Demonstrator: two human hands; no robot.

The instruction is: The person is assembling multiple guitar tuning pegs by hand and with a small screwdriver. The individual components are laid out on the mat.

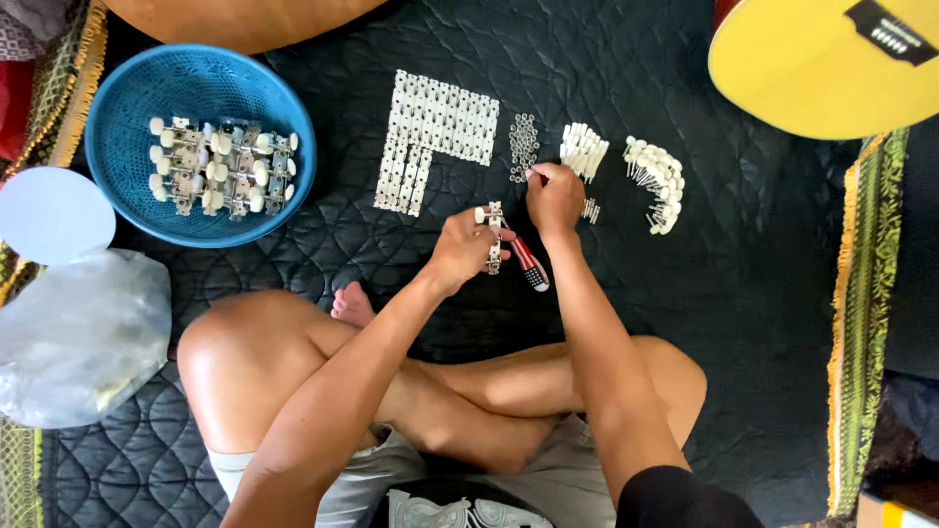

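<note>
Head cam, looking down: I'm sat cross-legged on a black quilted mat. My left hand has its grip pinched on a metal tuner strip, held upright near frame centre. My right hand sits at approx 1 o'clock from the left, fingertips pressed together on a small part at the bottom edge of the washer pile; can't tell exactly which piece. A screwdriver w/ red, white and black handle sticks out below the right hand, btw the two hands; it looks tucked in the right palm, not sure. At 11 o'clock from the hands: rows of white plates. At 1 o'clock: white pegs, then white-knobbed posts further right. Blue basket at 10 o'clock holds finished tuner sets. Yellow guitar body top right, clear plastic bag at 9 o'clock, pale round lid above it.
</note>
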